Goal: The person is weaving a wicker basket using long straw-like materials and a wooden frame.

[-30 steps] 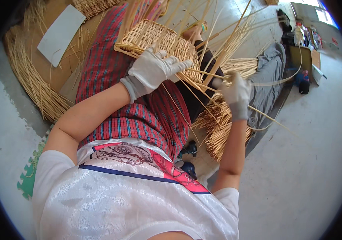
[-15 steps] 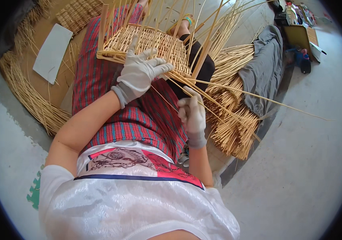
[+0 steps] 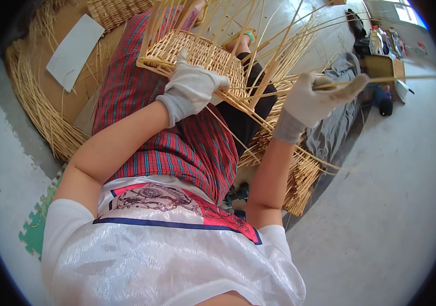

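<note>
A partly woven wicker basket [image 3: 215, 57] rests tilted over my lap, with long upright stakes [image 3: 279, 48] rising from its rim. My left hand [image 3: 192, 85], in a pale work glove, grips the basket's near edge, one finger stretched over the weave. Raised to the right of the basket, my gloved right hand [image 3: 312, 99] pinches a thin wicker strand [image 3: 396, 79]. That strand runs out to the right past the fingertips and is blurred by motion. Other loose strand ends [image 3: 325, 160] trail from the basket's near right corner, below my right hand.
A bundle of cut wicker rods [image 3: 302, 191] lies at the right, partly under a grey cloth [image 3: 330, 137]. More wicker [image 3: 39, 117] curves along the left by a white board [image 3: 75, 53]. A finished-looking woven panel [image 3: 111, 15] sits at the far left.
My right hand has swung up and to the right, away from the basket's near corner, drawing the strand outward. The left hand stays on the basket edge; the view has shifted slightly.
</note>
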Motion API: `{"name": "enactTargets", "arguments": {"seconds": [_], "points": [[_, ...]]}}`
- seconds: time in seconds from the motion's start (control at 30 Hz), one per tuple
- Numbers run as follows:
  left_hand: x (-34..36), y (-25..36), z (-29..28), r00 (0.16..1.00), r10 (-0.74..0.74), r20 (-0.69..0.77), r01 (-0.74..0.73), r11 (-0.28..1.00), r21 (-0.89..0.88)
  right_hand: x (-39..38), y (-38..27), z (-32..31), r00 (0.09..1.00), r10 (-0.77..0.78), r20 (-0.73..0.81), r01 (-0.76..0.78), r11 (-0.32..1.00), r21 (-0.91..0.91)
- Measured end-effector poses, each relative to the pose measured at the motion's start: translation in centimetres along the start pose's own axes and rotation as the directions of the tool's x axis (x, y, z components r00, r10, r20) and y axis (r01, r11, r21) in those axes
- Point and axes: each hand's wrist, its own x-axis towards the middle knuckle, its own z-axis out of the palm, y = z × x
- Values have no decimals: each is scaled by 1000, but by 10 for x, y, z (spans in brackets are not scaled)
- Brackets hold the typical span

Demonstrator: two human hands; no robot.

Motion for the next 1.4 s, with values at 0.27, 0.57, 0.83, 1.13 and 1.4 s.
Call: {"name": "enactTargets", "arguments": {"seconds": [0.27,0.57,0.83,1.13,1.4], "points": [[-16,-2,40,913,194,-358,-110,964,241,12,-18,79,628,-271,729,449,892,-56],[0,34,52,838,358,-411,-227,915,333,5,-16,84,760,-324,563,295,945,145],[4,8,73,735,511,-446,-398,857,327,-117,54,-74,-53,501,864,-995,52,-91],[6,16,64,833,404,-379,-327,911,252,-141,60,-61,111,755,646,-930,-149,335],[4,12,67,829,407,-383,-323,908,267,-119,58,-69,558,554,618,-825,452,340]]}}
